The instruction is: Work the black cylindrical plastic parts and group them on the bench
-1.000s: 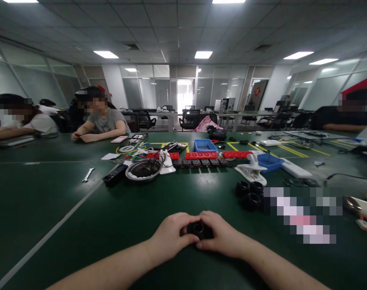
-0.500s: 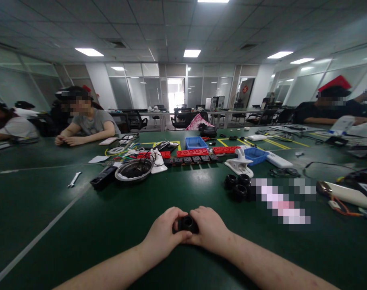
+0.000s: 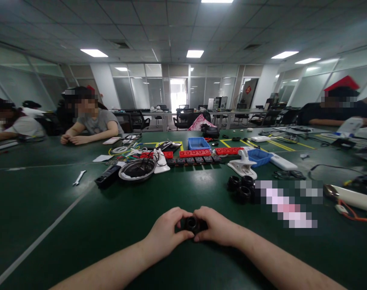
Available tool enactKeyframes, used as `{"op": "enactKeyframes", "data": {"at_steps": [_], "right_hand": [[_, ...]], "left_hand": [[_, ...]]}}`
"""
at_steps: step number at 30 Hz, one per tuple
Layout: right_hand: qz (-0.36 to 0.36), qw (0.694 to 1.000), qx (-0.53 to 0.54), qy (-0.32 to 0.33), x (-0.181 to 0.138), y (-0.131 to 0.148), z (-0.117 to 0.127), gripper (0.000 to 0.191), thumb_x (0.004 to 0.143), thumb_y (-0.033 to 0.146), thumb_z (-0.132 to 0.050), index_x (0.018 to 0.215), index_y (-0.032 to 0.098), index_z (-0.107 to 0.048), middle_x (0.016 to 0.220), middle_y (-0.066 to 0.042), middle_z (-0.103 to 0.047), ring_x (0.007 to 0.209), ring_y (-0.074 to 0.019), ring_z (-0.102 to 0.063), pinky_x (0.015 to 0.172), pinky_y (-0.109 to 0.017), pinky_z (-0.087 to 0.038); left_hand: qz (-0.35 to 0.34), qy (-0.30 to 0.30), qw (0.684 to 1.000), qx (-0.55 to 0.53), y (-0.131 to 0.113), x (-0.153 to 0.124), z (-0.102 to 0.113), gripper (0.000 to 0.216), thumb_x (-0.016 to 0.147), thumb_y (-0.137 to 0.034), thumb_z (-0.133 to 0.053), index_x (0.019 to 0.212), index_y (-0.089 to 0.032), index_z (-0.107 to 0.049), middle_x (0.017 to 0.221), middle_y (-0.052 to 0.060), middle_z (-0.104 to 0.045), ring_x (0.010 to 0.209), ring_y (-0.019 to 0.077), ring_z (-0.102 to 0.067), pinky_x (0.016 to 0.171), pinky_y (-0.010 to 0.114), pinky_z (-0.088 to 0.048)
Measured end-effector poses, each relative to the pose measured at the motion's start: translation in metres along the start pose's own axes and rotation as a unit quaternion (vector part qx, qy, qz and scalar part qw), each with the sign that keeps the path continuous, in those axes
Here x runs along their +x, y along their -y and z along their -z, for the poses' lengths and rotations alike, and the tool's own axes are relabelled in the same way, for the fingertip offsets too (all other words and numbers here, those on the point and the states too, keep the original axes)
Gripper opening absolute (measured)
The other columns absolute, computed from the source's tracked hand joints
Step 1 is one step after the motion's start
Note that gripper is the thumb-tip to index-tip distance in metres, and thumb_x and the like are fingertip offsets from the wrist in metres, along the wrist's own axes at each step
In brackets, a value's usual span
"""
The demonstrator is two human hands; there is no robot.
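A small black ring-shaped part (image 3: 191, 223) rests low over the green table (image 3: 110, 225), pinched between both of my hands. My left hand (image 3: 166, 233) curls round its left side and my right hand (image 3: 216, 227) closes on its right side. The fingers of both hands are bent in and cover most of the part. Three similar black rings (image 3: 240, 187) lie grouped on the table a short way beyond my right hand.
Further back lie a round metal dish (image 3: 137, 170), a black power strip (image 3: 107, 176), red and black socket strips (image 3: 195, 157), blue trays (image 3: 198, 143), a white clamp (image 3: 243, 165) and a small wrench (image 3: 79, 177). People sit at the left and right sides.
My hands have stayed together on the black part, shifting slightly on it. The head camera has swung a little, so the scene sits a bit differently in the picture.
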State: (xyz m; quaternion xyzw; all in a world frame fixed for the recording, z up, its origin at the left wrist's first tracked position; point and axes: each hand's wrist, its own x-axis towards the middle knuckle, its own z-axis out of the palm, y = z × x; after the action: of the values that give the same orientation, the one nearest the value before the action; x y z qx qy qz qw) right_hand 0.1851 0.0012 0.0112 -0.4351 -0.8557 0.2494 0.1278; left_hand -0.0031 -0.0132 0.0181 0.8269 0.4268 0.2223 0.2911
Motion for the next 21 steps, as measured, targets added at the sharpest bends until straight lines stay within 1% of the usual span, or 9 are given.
{"op": "enactKeyframes", "data": {"at_steps": [3, 6, 9, 11, 12, 14, 16, 18, 21], "right_hand": [[-0.034, 0.996, -0.077, -0.030, 0.001, 0.008, -0.009, 0.036, 0.057, 0.044, -0.074, 0.072, 0.017, -0.056, 0.070, 0.000, -0.054, 0.067, -0.0160, -0.048, 0.056, -0.024, -0.032], [-0.062, 0.987, -0.130, -0.066, 0.000, 0.016, -0.016, 0.038, 0.061, 0.049, -0.068, 0.075, 0.016, -0.056, 0.075, -0.003, -0.056, 0.072, -0.0194, -0.049, 0.062, -0.028, -0.034], [-0.041, 0.992, -0.094, -0.076, -0.002, 0.015, -0.016, 0.045, 0.060, 0.045, -0.070, 0.092, 0.018, -0.056, 0.090, -0.005, -0.057, 0.083, -0.0221, -0.049, 0.070, -0.031, -0.035], [-0.010, 0.997, -0.046, -0.055, -0.003, 0.010, -0.012, 0.047, 0.060, 0.037, -0.072, 0.100, 0.020, -0.055, 0.093, -0.004, -0.056, 0.086, -0.0216, -0.049, 0.073, -0.031, -0.035], [0.006, 0.999, -0.024, -0.038, -0.003, 0.008, -0.009, 0.044, 0.061, 0.034, -0.072, 0.099, 0.020, -0.056, 0.092, -0.003, -0.056, 0.086, -0.0209, -0.049, 0.073, -0.030, -0.035], [0.027, 1.000, 0.007, -0.006, -0.003, 0.003, -0.003, 0.031, 0.062, 0.027, -0.071, 0.090, 0.018, -0.060, 0.086, -0.002, -0.057, 0.082, -0.0191, -0.049, 0.071, -0.028, -0.036], [0.025, 1.000, 0.017, 0.004, -0.002, 0.001, 0.000, 0.024, 0.061, 0.025, -0.072, 0.081, 0.017, -0.060, 0.081, -0.001, -0.058, 0.078, -0.0174, -0.050, 0.067, -0.025, -0.035], [-0.005, 1.000, 0.000, -0.008, -0.002, 0.004, -0.002, 0.027, 0.058, 0.028, -0.075, 0.076, 0.016, -0.059, 0.077, 0.000, -0.057, 0.073, -0.0167, -0.049, 0.062, -0.024, -0.034], [-0.062, 0.994, -0.073, -0.055, -0.001, 0.012, -0.012, 0.038, 0.054, 0.042, -0.075, 0.074, 0.016, -0.056, 0.074, -0.001, -0.056, 0.068, -0.0174, -0.049, 0.058, -0.025, -0.032]], "left_hand": [[0.040, -0.018, 0.999, -0.009, 0.000, 0.000, -0.003, 0.026, 0.065, -0.021, -0.068, 0.089, -0.020, -0.058, 0.077, -0.003, -0.051, 0.067, 0.0139, -0.048, 0.059, 0.022, -0.036], [0.058, -0.043, 0.997, -0.008, 0.001, 0.000, -0.004, 0.026, 0.063, -0.019, -0.069, 0.086, -0.018, -0.057, 0.076, -0.003, -0.049, 0.066, 0.0134, -0.047, 0.058, 0.022, -0.035], [0.034, -0.041, 0.999, -0.003, 0.003, 0.000, -0.003, 0.028, 0.064, -0.019, -0.068, 0.090, -0.020, -0.057, 0.077, -0.003, -0.050, 0.068, 0.0136, -0.048, 0.060, 0.022, -0.036], [0.002, -0.025, 1.000, -0.003, 0.003, 0.000, -0.001, 0.032, 0.067, -0.019, -0.067, 0.096, -0.022, -0.057, 0.079, -0.003, -0.051, 0.071, 0.0137, -0.048, 0.062, 0.022, -0.036], [-0.014, -0.016, 1.000, -0.004, 0.003, -0.001, 0.000, 0.034, 0.067, -0.018, -0.067, 0.099, -0.023, -0.057, 0.080, -0.003, -0.051, 0.072, 0.0137, -0.049, 0.064, 0.022, -0.036], [-0.035, 0.000, 0.999, -0.010, 0.003, -0.002, 0.002, 0.035, 0.069, -0.017, -0.066, 0.102, -0.025, -0.057, 0.082, -0.003, -0.052, 0.073, 0.0135, -0.049, 0.065, 0.022, -0.036], [-0.039, 0.005, 0.999, -0.015, 0.003, -0.003, 0.002, 0.034, 0.069, -0.017, -0.065, 0.101, -0.025, -0.057, 0.082, -0.003, -0.052, 0.073, 0.0134, -0.049, 0.065, 0.021, -0.036], [-0.028, -0.001, 0.999, -0.016, 0.002, -0.003, 0.000, 0.032, 0.068, -0.019, -0.066, 0.098, -0.024, -0.058, 0.082, -0.003, -0.052, 0.073, 0.0136, -0.049, 0.064, 0.021, -0.036], [0.012, -0.028, 1.000, -0.006, 0.002, -0.002, -0.004, 0.027, 0.065, -0.023, -0.069, 0.089, -0.021, -0.059, 0.077, -0.003, -0.051, 0.069, 0.0138, -0.048, 0.060, 0.022, -0.036]]}}
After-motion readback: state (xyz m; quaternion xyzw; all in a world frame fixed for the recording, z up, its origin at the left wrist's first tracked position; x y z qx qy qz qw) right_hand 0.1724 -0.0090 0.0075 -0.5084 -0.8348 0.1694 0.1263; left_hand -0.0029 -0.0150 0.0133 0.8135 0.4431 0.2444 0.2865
